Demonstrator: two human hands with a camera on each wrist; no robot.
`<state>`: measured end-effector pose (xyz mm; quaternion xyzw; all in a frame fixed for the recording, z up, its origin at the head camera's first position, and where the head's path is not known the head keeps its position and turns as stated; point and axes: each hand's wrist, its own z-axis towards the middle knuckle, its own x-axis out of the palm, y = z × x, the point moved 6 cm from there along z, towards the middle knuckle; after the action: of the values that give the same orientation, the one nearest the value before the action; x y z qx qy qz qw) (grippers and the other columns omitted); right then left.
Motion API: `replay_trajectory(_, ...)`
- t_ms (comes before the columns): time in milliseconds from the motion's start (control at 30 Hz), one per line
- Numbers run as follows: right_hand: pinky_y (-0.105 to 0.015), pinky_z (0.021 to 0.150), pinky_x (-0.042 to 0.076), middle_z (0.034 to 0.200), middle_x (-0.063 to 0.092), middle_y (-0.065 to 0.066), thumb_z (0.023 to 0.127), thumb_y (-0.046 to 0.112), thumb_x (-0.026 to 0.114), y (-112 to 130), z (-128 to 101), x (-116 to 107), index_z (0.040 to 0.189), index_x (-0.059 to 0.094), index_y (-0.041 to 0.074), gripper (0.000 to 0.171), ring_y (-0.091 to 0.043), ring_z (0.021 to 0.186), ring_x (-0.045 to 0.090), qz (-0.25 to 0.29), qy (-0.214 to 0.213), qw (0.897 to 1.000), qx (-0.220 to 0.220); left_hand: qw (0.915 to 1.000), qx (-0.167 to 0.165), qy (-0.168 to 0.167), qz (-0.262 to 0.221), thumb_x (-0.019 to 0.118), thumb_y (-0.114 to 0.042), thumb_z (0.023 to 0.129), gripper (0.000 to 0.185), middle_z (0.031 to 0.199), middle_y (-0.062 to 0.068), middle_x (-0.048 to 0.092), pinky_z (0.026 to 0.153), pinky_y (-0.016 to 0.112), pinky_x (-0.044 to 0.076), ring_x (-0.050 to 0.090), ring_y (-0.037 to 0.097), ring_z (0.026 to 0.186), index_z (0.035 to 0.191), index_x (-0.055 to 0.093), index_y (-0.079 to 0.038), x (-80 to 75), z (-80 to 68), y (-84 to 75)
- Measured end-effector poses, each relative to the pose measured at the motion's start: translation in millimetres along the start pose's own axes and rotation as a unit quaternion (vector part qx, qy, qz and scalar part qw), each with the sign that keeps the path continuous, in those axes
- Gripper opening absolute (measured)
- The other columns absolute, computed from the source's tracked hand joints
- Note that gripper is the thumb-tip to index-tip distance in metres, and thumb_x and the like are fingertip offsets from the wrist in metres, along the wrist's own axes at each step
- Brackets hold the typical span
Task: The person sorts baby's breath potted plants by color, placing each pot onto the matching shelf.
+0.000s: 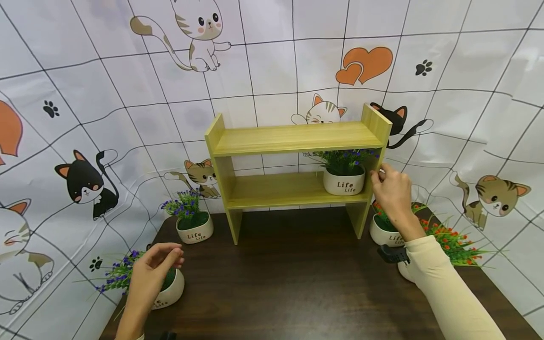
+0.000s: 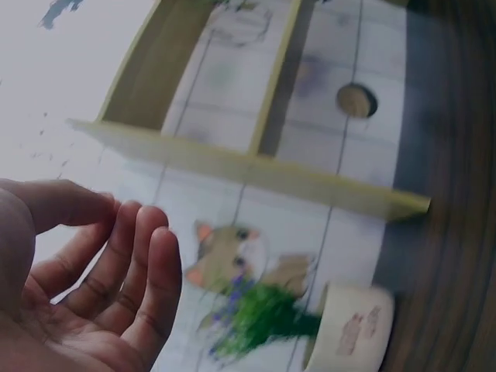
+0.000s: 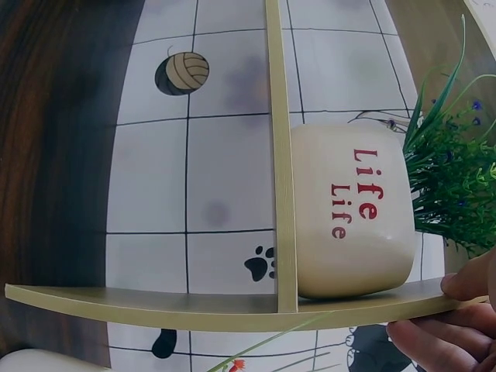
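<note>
Closest to my view, the left hand (image 1: pixel 149 274) hovers with fingers loosely curled and slightly spread over the white ceramic pot of purple flowers at the near left table edge (image 1: pixel 172 290); from the left wrist view the palm is open and grips nothing, and I cannot tell from the head view whether the fingertips already touch the pot's greenery. Beneath everything lies the dark brown wooden table (image 1: pixel 289 283), and at its back stands the light yellow-green two-tier wooden shelf (image 1: pixel 297 137). On the lower tier, at its right end, sits the white "Life" pot with green leaves and small purple blooms (image 1: pixel 344 182), upright and just beside the shelf's right side panel. My right hand (image 1: pixel 393 191) is raised at that panel's front edge, wrist bent upward, cream sleeve trailing toward me; the fingertips look gathered against the panel edge, holding nothing else. I judge the step in hand to be steadying the shelf while the left takes the next pot: I would keep the right hand's pressure light so the shelf does not slide, and close the left around the pot's body rather than its leaves. A second purple-flower pot (image 1: pixel 194 229) stands left of the shelf, and orange-flower pots (image 1: pixel 446 243) crowd behind my right forearm
</note>
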<state>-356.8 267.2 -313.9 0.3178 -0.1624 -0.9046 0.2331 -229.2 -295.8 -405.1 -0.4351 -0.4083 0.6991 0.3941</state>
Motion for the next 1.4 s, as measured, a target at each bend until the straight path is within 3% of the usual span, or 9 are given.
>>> replay_trajectory(200,-0.068,0.073,0.057,0.090,0.076,-0.032,0.099,0.002,0.067,1.5,1.0,-2.3,0.111,0.073,-0.016,0.023,-0.055,0.082,0.074,-0.001,-0.004,1.000,-0.005,0.9966,-0.002,-0.047,-0.068,0.070,-0.003,0.102,0.015,0.091,-0.005,0.080,0.069,0.021,0.060,0.075,0.009,0.077,0.114,0.071,0.006,-44.3,-15.8,-0.1)
replay_trajectory(400,-0.068,0.072,0.057,0.087,0.075,-0.033,0.098,0.002,0.067,0.6,1.5,-3.3,0.109,0.073,-0.017,0.022,-0.056,0.080,0.073,-0.004,-0.007,1.000,-0.007,0.9919,-0.016,-0.117,-0.047,0.069,-0.002,0.102,0.012,0.088,-0.007,0.080,0.065,0.018,0.059,0.074,0.008,0.070,0.113,0.073,0.003,-88.0,-28.5,2.4)
replay_trajectory(600,-0.068,0.071,0.058,0.086,0.075,-0.033,0.099,0.002,0.067,0.6,2.2,-3.1,0.110,0.073,-0.017,0.022,-0.055,0.080,0.073,-0.003,-0.005,1.000,-0.005,0.9756,-0.077,-0.181,-0.097,0.072,-0.005,0.101,0.008,0.075,-0.004,0.076,0.059,0.017,0.056,0.068,0.008,0.061,0.104,0.079,-0.008,-120.0,-38.6,27.8)
replay_trajectory(833,-0.068,0.072,0.057,0.085,0.075,-0.032,0.098,0.002,0.067,0.7,2.1,-3.2,0.109,0.073,-0.016,0.022,-0.055,0.079,0.073,-0.003,-0.007,1.000,-0.005,0.9678,-0.118,-0.214,-0.060,0.069,0.001,0.101,0.023,0.068,-0.012,0.072,0.056,0.013,0.053,0.066,0.001,0.059,0.088,0.078,-0.016,-134.9,-43.6,59.0)
replay_trajectory(1067,-0.068,0.072,0.057,0.083,0.075,-0.031,0.098,0.002,0.067,0.1,1.2,-2.0,0.108,0.073,-0.015,0.021,-0.056,0.078,0.073,-0.002,-0.007,1.000,-0.006,0.9620,-0.187,-0.193,-0.047,0.061,0.006,0.102,0.024,0.073,-0.021,0.068,0.063,0.011,0.055,0.065,-0.007,0.069,0.089,0.072,-0.010,-126.4,-45.4,104.9)
replay_trajectory(1233,-0.068,0.072,0.057,0.084,0.075,-0.031,0.098,0.001,0.067,0.9,0.4,-1.5,0.108,0.073,-0.016,0.021,-0.056,0.079,0.073,0.000,-0.007,1.000,-0.007,0.9635,-0.237,-0.123,0.010,0.060,-0.002,0.105,0.011,0.081,-0.032,0.061,0.070,0.008,0.053,0.060,-0.016,0.074,0.109,0.067,-0.009,-117.3,-43.8,135.9)
replay_trajectory(1267,-0.068,0.072,0.057,0.084,0.075,-0.031,0.098,0.002,0.067,1.1,0.3,-1.4,0.108,0.073,-0.016,0.021,-0.056,0.078,0.073,0.000,-0.007,1.000,-0.007,0.9639,-0.246,-0.095,0.037,0.060,-0.008,0.106,0.014,0.091,-0.026,0.067,0.073,0.007,0.052,0.057,-0.020,0.077,0.120,0.065,-0.008,-115.0,-42.8,140.3)
replay_trajectory(1333,-0.068,0.071,0.057,0.084,0.075,-0.031,0.098,0.001,0.067,1.6,0.2,-1.4,0.109,0.073,-0.016,0.021,-0.056,0.078,0.073,0.002,-0.008,1.000,-0.007,0.9633,-0.258,-0.030,0.068,0.059,-0.013,0.107,0.041,0.123,-0.004,0.071,0.081,0.011,0.053,0.066,-0.006,0.099,0.146,0.051,-0.002,-108.7,-40.7,146.8)
replay_trajectory(1400,-0.068,0.071,0.057,0.083,0.075,-0.031,0.098,0.001,0.067,2.0,0.2,-1.3,0.109,0.073,-0.016,0.022,-0.056,0.078,0.073,0.003,-0.009,1.000,-0.007,0.9583,-0.265,0.044,0.098,0.059,-0.020,0.109,0.073,0.157,0.024,0.050,0.099,0.026,0.057,0.060,0.020,0.134,0.164,0.019,0.007,-101.4,-38.5,150.6)
